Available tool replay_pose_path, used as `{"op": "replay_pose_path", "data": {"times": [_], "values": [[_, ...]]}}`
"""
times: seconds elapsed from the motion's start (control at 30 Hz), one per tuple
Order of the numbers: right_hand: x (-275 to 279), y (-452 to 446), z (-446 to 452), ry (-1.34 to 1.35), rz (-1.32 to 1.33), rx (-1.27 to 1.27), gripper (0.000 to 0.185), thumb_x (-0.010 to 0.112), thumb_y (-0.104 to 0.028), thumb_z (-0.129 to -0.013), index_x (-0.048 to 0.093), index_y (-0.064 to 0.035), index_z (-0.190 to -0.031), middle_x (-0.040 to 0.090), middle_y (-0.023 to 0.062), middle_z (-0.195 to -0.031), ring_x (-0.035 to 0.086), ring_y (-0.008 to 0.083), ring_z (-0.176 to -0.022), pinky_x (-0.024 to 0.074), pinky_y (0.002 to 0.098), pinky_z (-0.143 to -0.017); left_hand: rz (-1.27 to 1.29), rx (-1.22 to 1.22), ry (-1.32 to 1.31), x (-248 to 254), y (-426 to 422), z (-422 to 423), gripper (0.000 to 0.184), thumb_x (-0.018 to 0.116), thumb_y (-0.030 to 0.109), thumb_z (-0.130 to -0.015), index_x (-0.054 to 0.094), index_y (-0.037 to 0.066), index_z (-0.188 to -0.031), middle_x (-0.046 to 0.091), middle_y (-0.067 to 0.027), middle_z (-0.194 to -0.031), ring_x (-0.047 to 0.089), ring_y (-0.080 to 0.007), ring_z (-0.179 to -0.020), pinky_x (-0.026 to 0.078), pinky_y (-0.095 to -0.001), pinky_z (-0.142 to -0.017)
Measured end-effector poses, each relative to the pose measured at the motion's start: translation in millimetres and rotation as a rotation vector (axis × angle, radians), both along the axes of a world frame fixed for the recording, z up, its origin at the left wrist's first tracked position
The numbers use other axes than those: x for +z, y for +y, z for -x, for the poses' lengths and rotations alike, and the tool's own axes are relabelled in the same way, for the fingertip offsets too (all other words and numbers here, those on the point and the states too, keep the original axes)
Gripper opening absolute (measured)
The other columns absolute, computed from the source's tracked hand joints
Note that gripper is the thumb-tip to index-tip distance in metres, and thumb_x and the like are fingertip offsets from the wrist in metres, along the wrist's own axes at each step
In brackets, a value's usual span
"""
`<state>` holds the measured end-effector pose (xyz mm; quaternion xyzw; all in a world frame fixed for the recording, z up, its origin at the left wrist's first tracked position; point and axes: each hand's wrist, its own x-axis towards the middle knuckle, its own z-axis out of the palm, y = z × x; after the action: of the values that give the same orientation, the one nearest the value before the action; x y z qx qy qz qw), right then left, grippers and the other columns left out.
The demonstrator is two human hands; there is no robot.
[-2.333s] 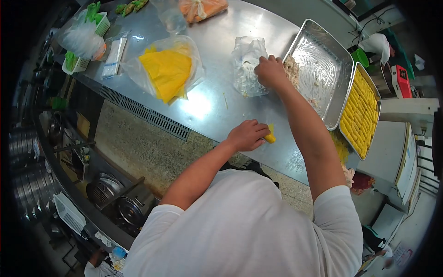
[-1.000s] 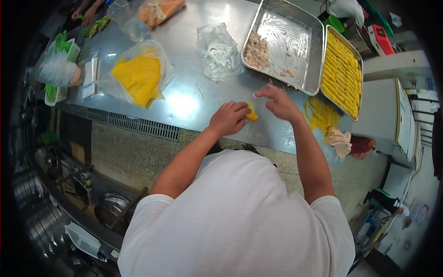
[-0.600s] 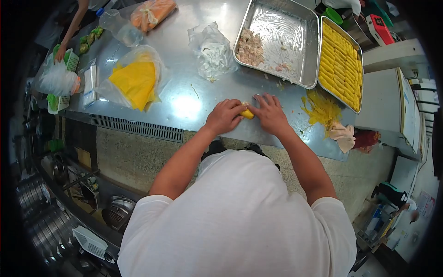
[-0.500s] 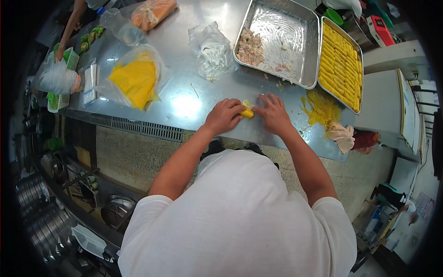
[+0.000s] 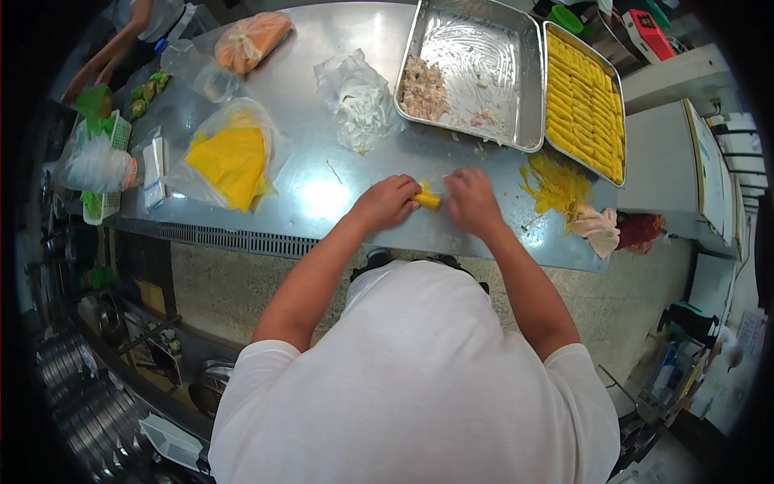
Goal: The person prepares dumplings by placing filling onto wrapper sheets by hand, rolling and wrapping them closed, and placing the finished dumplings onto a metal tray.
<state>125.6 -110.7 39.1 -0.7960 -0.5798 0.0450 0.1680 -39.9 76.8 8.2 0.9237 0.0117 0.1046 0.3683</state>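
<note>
A small yellow roll [image 5: 430, 200] lies on the steel table [image 5: 314, 153] near its front edge. My left hand [image 5: 389, 202] has its fingers closed on the left end of that roll. Just right of the roll is my right hand [image 5: 474, 202], a little apart from it, its fingertips bent and blurred. Beyond them a white plastic bag [image 5: 360, 113] holds a white substance. A deep metal tray [image 5: 528, 105] has minced filling [image 5: 424, 89] in its left part. Next to it, many yellow rolls [image 5: 582, 105] fill a shallower tray.
Yellow sheets [image 5: 230, 165] rest on clear plastic at the left. Yellow scraps [image 5: 556, 185] and a pale cloth [image 5: 595, 230] lie at the right end. Behind are an orange bag [image 5: 252, 42], a plastic bottle [image 5: 197, 71] and a basket [image 5: 119, 133]. Another person's arm [image 5: 113, 48] reaches in at the far left.
My right hand came back from the white bag to beside the roll, touched it, then moved slightly off. My left hand kept hold of the roll. The co-worker's hand lifted green material at the basket.
</note>
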Motion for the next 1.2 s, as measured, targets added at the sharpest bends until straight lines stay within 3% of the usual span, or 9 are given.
{"op": "replay_pose_path", "data": {"times": [0.03, 0.37, 0.67, 0.83, 0.87, 0.93, 1.0, 1.1, 1.2], "values": [[5, 3, 7, 0.188, -0.085, 0.064, 0.038, 0.067, -0.012, -0.083, 0.066, -0.0082, -0.121, 0.062, 0.0124, -0.123, 0.054, 0.0355, -0.121, 0.0419, 0.0475, -0.103, -0.013, -0.04, -0.012, 0, 4, -4, 0.027, 0.071, 0.015, -0.089, 0.062, 0.004, -0.113, 0.063, -0.0131, -0.111, 0.063, -0.0341, -0.101, 0.054, -0.0435, -0.088], [-35, 21, 9, 0.167, -0.107, -0.037, 0.033, 0.07, -0.014, -0.085, 0.067, -0.0111, -0.118, 0.062, 0.0103, -0.108, 0.057, 0.0318, -0.108, 0.045, 0.0459, -0.092, -0.031, -0.174, 0.111, 7, 31, -31, 0.022, 0.066, 0.02, -0.095, 0.066, 0.005, -0.111, 0.061, -0.0146, -0.109, 0.063, -0.0345, -0.1, 0.053, -0.0432, -0.087], [-18, 25, 9, 0.129, -0.028, -0.155, 0.031, 0.07, -0.013, -0.083, 0.069, -0.0093, -0.114, 0.064, 0.0116, -0.105, 0.059, 0.0339, -0.104, 0.047, 0.048, -0.093, 0.028, 0.012, 0.049, 4, 31, -48, 0.03, 0.063, 0.022, -0.098, 0.066, 0.003, -0.121, 0.06, -0.0164, -0.114, 0.062, -0.0356, -0.1, 0.053, -0.0405, -0.086], [25, -28, -49, 0.946, 0.462, -0.181, 0.028, 0.07, -0.01, -0.084, 0.069, -0.0057, -0.112, 0.069, 0.0077, -0.103, 0.065, 0.0219, -0.098, 0.0508, 0.034, -0.089, 0.289, 0.275, 0.136, 9, 15, -46, 0.034, 0.064, 0.021, -0.1, 0.062, 0.004, -0.13, 0.063, -0.0086, -0.111, 0.062, -0.0186, -0.088, 0.051, -0.0304, -0.073], [21, -51, -65, 0.943, 0.465, -0.173, 0.028, 0.07, -0.01, -0.084, 0.069, -0.0057, -0.112, 0.069, 0.0077, -0.103, 0.065, 0.0219, -0.098, 0.0508, 0.034, -0.089, 0.289, 0.283, 0.134, 6, 6, -48, 0.034, 0.064, 0.021, -0.1, 0.062, 0.004, -0.13, 0.063, -0.0086, -0.111, 0.062, -0.0186, -0.088, 0.051, -0.0304, -0.073], [8, -101, -100, 1.368, 0.182, -0.209, 0.025, 0.071, -0.01, -0.087, 0.068, -0.0041, -0.111, 0.068, 0.0027, -0.107, 0.063, 0.0129, -0.1, 0.0492, 0.0283, -0.089, 0.759, 0.479, 0.238, -2, -11, -55, 0.034, 0.068, 0.019, -0.098, 0.063, 0.007, -0.13, 0.062, -0.0012, -0.106, 0.059, -0.0105, -0.084, 0.05, -0.0259, -0.073], [23, -140, -138, 1.602, -0.074, -0.314, 0.026, 0.071, -0.008, -0.088, 0.066, -0.0045, -0.113, 0.066, -0.0003, -0.107, 0.062, 0.0112, -0.101, 0.0489, 0.0272, -0.089, 0.858, 0.546, 0.256, 15, -35, -73, 0.032, 0.067, 0.021, -0.1, 0.063, 0.008, -0.129, 0.06, 0.0034, -0.103, 0.054, -0.006, -0.082, 0.047, -0.0241, -0.068], [32, -172, -216, 1.598, -0.389, -0.344, 0.035, 0.068, -0.003, -0.086, 0.061, -0.0056, -0.121, 0.064, 0.0001, -0.11, 0.06, 0.0125, -0.104, 0.0467, 0.0277, -0.095, 0.99, 0.571, 0.291, 24, -74, -94, 0.032, 0.065, 0.024, -0.1, 0.062, 0.01, -0.13, 0.06, 0.0039, -0.103, 0.052, -0.0054, -0.081, 0.043, -0.0207, -0.063], [40, -154, -305, 1.426, -0.557, -0.331, 0.041, 0.064, 0.001, -0.084, 0.058, -0.005, -0.125, 0.061, 0.0015, -0.117, 0.058, 0.0132, -0.111, 0.0447, 0.0291, -0.099, 0.927, 0.495, 0.331, 4, -110, -106, 0.039, 0.069, 0.019, -0.098, 0.06, 0.008, -0.134, 0.061, 0.0022, -0.107, 0.056, -0.0072, -0.086, 0.048, -0.0225, -0.073]]}}
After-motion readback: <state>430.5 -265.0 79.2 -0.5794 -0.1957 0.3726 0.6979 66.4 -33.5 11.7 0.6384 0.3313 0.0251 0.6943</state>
